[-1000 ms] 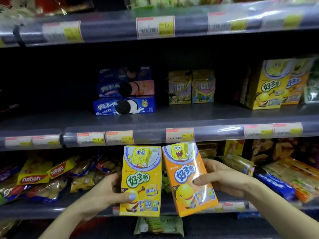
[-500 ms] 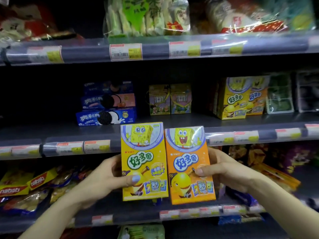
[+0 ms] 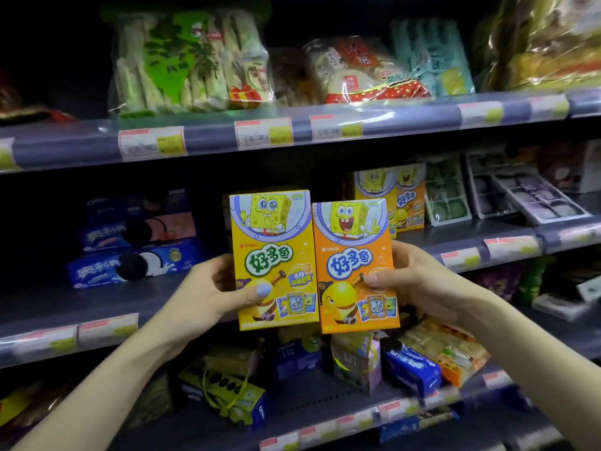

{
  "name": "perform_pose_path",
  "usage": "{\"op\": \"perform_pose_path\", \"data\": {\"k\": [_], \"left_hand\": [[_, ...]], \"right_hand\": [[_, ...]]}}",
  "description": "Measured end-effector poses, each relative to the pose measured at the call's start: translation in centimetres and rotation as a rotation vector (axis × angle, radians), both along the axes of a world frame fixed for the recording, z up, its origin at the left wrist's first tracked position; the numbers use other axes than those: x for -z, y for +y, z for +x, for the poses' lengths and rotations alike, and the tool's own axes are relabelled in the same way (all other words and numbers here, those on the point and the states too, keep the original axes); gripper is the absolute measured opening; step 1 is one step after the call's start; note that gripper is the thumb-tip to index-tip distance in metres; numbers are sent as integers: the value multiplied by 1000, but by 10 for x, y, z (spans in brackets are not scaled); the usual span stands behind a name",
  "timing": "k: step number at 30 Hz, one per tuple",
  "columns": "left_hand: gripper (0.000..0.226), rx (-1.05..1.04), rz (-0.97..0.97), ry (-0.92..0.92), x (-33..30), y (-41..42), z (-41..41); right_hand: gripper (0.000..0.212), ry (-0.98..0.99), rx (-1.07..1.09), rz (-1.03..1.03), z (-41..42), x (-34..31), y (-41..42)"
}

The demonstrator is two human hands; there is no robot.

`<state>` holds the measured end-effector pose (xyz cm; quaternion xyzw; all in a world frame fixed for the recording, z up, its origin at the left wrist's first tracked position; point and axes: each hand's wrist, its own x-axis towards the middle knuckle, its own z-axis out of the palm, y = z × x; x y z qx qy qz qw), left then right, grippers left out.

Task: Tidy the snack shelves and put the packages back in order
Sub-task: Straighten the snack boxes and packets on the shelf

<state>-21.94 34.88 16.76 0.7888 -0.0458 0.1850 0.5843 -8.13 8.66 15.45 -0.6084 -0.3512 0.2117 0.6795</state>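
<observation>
The left hand (image 3: 211, 292) grips a yellow box (image 3: 273, 258) by its left edge, thumb across the front; the right hand (image 3: 419, 281) grips an orange box (image 3: 354, 265) the same way from the right; both stand upright and side by side, touching, in front of the middle shelf (image 3: 507, 249). Each carries a SpongeBob cartoon above the characters 好多鱼; blue Oreo boxes (image 3: 130, 266) printed 奥利奥 lie stacked on that shelf to the left, and two matching boxes (image 3: 390, 196) stand on it to the right.

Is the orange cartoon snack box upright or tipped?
Nearly upright, leaning slightly left: the orange cartoon snack box has its print reading right way up, held by the right hand beside the yellow cartoon snack box.
</observation>
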Motion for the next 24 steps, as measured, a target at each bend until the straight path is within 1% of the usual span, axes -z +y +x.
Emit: {"op": "perform_pose_path", "data": {"k": [2, 3, 5, 6, 7, 9, 10, 11, 13, 14, 16, 18, 20, 24], "left_hand": [[88, -11, 35, -22, -3, -11, 15], [82, -18, 51, -34, -5, -18, 24], [62, -32, 44, -49, -8, -34, 42], [58, -40, 37, -57, -11, -43, 52], [59, -50, 46, -70, -13, -50, 62], [71, -67, 71, -97, -18, -65, 83], [72, -76, 68, -97, -20, -73, 93], [66, -82, 68, -96, -21, -81, 104], [48, -95, 64, -92, -24, -99, 125], [43, -110, 69, -92, -25, -108, 135], [44, -149, 77, -86, -25, -120, 155], [48, -197, 84, -74, -24, -128, 173], [49, -243, 109, -50, -21, -132, 188], [33, -302, 146, -3, -9, -138, 208]], "right_hand": [[69, -5, 19, 10, 11, -2, -13], [74, -8, 31, 12, 18, -3, -19], [82, -21, 59, 20, 33, -7, -35], [89, -30, 66, 28, 42, -9, -42], [96, -37, 72, 32, 51, -12, -50], [102, -59, 94, 29, 73, -19, -66], [103, -73, 105, 25, 85, -23, -73], [101, -86, 117, 19, 96, -27, -81], [87, -111, 140, 22, 117, -33, -96], [77, -115, 151, 33, 128, -35, -103], [68, -111, 172, 52, 147, -37, -113], [67, -113, 192, 53, 167, -37, -119], [71, -111, 203, 49, 184, -35, -123], [84, -64, 217, 65, 213, -28, -129]]}}
